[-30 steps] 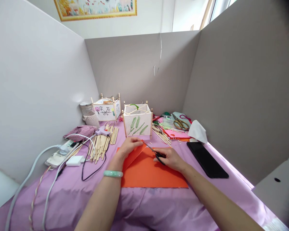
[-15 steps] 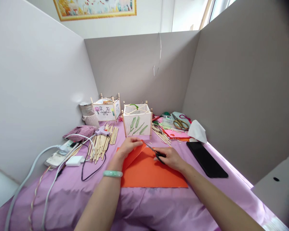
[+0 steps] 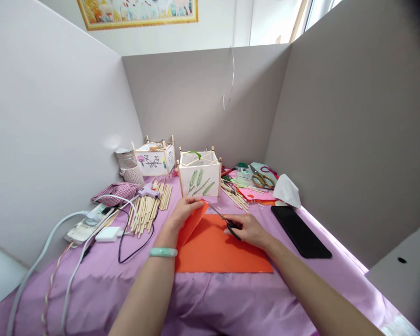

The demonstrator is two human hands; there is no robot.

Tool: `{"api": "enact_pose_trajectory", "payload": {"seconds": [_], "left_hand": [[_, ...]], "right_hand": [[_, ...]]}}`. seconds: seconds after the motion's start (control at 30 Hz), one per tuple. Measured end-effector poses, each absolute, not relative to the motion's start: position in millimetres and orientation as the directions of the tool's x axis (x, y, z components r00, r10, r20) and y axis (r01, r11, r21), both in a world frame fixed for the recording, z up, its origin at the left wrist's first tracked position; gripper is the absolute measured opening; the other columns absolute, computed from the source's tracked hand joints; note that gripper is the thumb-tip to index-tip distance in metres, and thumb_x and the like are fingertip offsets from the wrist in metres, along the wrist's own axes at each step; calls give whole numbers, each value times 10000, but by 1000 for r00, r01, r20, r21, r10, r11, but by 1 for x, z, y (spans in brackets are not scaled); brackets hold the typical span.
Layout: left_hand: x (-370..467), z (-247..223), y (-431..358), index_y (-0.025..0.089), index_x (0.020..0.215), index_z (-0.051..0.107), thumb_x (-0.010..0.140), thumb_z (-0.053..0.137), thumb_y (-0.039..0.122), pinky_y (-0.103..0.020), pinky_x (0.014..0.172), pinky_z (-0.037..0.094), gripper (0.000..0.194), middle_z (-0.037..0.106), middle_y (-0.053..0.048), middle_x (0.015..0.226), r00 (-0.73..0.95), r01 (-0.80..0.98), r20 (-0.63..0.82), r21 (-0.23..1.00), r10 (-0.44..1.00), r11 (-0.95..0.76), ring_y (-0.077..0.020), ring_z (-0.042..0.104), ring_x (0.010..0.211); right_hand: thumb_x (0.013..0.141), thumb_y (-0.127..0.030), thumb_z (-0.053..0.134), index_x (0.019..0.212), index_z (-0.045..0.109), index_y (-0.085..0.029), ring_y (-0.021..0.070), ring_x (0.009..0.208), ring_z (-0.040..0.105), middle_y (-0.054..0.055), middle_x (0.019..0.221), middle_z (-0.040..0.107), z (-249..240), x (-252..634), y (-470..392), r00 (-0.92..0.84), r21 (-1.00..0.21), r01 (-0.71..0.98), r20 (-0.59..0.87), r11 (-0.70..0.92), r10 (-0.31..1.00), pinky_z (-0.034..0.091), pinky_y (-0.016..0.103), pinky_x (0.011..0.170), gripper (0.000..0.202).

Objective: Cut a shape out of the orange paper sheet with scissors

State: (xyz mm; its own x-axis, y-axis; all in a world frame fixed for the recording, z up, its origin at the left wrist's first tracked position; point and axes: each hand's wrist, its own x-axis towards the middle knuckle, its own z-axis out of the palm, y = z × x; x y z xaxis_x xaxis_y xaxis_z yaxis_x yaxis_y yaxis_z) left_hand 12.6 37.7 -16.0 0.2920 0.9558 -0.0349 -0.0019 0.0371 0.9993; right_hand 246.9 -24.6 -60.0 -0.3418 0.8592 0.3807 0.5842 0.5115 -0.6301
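On the orange paper (image 3: 217, 249) (left hand (image 3: 182, 214) pinching its flap), right hand (image 3: 248, 229) fingers grip scissors (image 3: 226, 219).

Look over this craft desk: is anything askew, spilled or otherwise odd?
Yes. The loose wooden sticks lie in a scattered heap, with the black cable trailing across them. The flat orange paper sheet has its far-left part lifted by the left hand while the right hand works black-handled scissors.

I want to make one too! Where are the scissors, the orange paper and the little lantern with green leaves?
scissors (image 3: 227, 221), head view, on the black handle.
orange paper (image 3: 217, 252), head view, on the flat sheet.
lantern with green leaves (image 3: 200, 183), head view, on the front panel.
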Motion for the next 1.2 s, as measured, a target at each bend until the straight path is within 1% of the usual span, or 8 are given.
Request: {"api": "enact_pose_trajectory", "payload": {"seconds": [0.2, 0.4, 0.6, 0.73, 0.97, 1.2], "left_hand": [[13, -16, 37, 156, 787, 683, 625, 743, 326, -212, 460, 380, 242, 640, 6, 568, 302, -10, -34, 999, 953, 38, -99, 530, 457], [14, -14, 35, 153, 748, 680, 616, 748, 332, -213, 470, 367, 232, 645, 2, 585, 319, 17, -10, 1000, 948, 4, -99, 528, 472], [15, -14, 34, 148, 768, 684, 606, 749, 346, -218, 474, 362, 264, 651, -6, 602, 312, 22, 4, 1000, 950, -12, -108, 534, 493], [15, -15, 35, 152, 763, 684, 606, 750, 352, -214, 467, 343, 263, 637, 11, 597, 320, 36, 9, 999, 947, -21, -95, 516, 483], [16, -14, 34, 143, 754, 666, 602, 756, 351, -206, 454, 321, 273, 625, 14, 583, 333, 29, 21, 999, 943, -32, -83, 496, 465], [16, -13, 34, 153, 763, 652, 611, 747, 359, -202, 449, 306, 273, 611, 28, 573, 341, 45, 11, 999, 940, -28, -78, 481, 459]], "right_hand": [[782, -445, 651, 1142, 677, -206, 121, 599, 532, -13, 693, 635, -58, 246, -26, -369, -626, 572, 380, 530, 848, 391, 210, 556, 433], [799, -455, 635, 1154, 670, -200, 122, 586, 528, -12, 677, 640, -61, 247, -24, -378, -625, 577, 367, 526, 850, 382, 208, 539, 438], [801, -429, 639, 1164, 662, -219, 150, 655, 592, 2, 767, 688, -64, 247, -23, -387, -649, 548, 362, 527, 848, 434, 228, 594, 421], [801, -416, 636, 1172, 660, -225, 164, 678, 614, 14, 804, 711, -65, 247, -23, -383, -654, 531, 381, 538, 841, 457, 238, 609, 418], [801, -414, 632, 1171, 660, -203, 162, 698, 613, 16, 812, 704, -66, 247, -23, -372, -646, 542, 388, 537, 843, 465, 237, 627, 427], [806, -424, 631, 1199, 642, -230, 166, 717, 620, 2, 836, 702, -67, 247, -22, -377, -662, 531, 375, 529, 847, 470, 237, 632, 438]]}}
